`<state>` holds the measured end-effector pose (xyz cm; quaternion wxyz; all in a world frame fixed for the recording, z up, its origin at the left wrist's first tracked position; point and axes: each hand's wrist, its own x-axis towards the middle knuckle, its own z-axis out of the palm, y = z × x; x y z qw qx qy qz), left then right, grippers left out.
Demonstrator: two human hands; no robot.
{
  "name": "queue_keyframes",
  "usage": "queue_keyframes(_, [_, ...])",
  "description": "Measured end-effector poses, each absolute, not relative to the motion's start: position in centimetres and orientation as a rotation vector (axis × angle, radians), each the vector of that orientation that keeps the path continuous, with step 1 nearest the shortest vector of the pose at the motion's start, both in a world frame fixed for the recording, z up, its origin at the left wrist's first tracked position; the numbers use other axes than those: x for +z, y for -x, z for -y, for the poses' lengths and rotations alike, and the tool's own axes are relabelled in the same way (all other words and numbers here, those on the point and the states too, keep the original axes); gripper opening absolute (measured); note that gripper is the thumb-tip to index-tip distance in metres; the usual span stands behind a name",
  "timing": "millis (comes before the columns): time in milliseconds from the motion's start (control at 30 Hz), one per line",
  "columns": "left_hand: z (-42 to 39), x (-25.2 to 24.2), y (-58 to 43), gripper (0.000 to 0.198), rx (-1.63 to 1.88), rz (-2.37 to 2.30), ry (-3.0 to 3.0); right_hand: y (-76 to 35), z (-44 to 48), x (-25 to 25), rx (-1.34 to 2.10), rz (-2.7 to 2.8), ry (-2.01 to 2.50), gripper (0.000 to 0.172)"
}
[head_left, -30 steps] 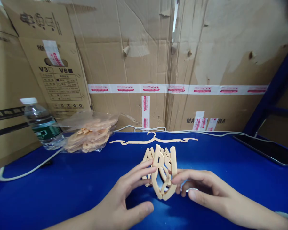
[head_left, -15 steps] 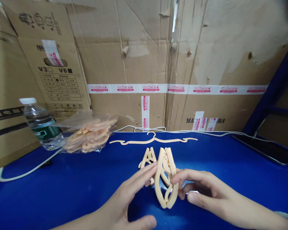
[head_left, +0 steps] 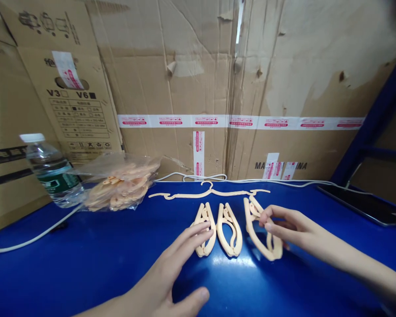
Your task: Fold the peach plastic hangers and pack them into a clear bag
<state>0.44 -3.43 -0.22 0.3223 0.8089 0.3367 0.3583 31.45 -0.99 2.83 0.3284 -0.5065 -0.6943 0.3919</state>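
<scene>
Between its thumb and fingers, my right hand [head_left: 288, 224] grips a folded beige folding hanger [head_left: 258, 237], tilted at the right of the row. My left hand [head_left: 181, 259] is open, its fingertips over the left folded hanger [head_left: 205, 251] and hiding part of it. Whether those fingertips touch it I cannot tell. Between the two hands a middle folded hanger [head_left: 230, 246] lies flat on the blue table. Behind the row, an unfolded hanger [head_left: 191, 195] lies with its arms spread and its hook toward the back.
At the left back, a clear plastic bag [head_left: 125, 185] of beige hanger pieces lies beside a water bottle [head_left: 54, 174]. A white cable [head_left: 171, 176] runs along the cardboard [head_left: 171, 92] at the back. A dark phone-like device [head_left: 356, 204] rests at the right.
My right hand has carried one folded hanger rightward, away from my left hand. The middle folded hanger now shows in full. My left hand has shifted slightly left.
</scene>
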Motion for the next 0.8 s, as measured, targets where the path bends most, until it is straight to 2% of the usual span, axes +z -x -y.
queue_keyframes(133, [3.3,-0.5,-0.4,0.063,0.930,-0.880,-2.212,-32.3,0.9,2.8,0.814,2.074,1.484,0.038])
queue_keyframes(233, [3.3,-0.5,-0.2,0.063,0.824,-0.855,-2.354,-32.5,1.6,3.0,0.748,2.264,1.484,0.062])
queue_keyframes(300, [3.3,-0.4,-0.2,0.066,0.722,-0.846,-2.480,-32.5,2.0,3.2,0.716,2.356,1.485,0.072])
queue_keyframes(500, [3.1,-0.8,-0.6,0.076,0.490,-0.897,-2.744,-32.3,2.1,2.9,0.527,2.478,1.521,0.064])
queue_keyframes(800, [3.0,-1.5,-0.5,0.069,0.459,-0.880,-2.811,-31.6,1.6,2.5,0.437,2.531,1.343,0.053])
